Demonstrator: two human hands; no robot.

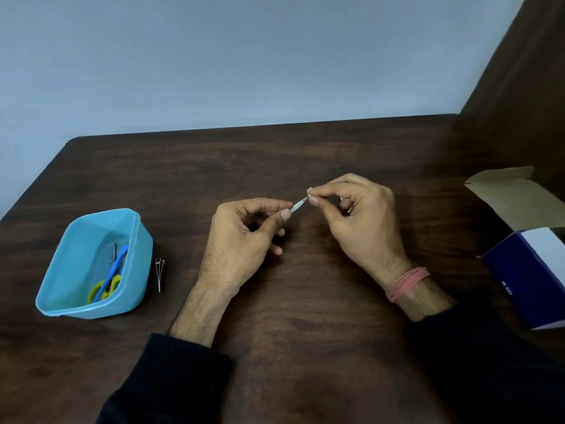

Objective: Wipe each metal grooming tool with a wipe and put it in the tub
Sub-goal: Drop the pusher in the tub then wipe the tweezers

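Note:
Above the middle of the table, my left hand [244,237] and my right hand [357,218] both pinch a small thin metal tool [299,205] with a ridged, file-like surface. A bit of white shows at my right fingertips; I cannot tell if it is a wipe. The blue plastic tub [134,264] stands at the left and holds scissors with blue and green handles [108,283] plus a thin metal piece. A metal nail clipper [160,272] lies on the table just right of the tub.
An open blue and white cardboard box [529,270] with a brown flap [516,197] sits at the right edge. The dark wooden table [305,301] meets a pale wall at the back and a brown panel at the right.

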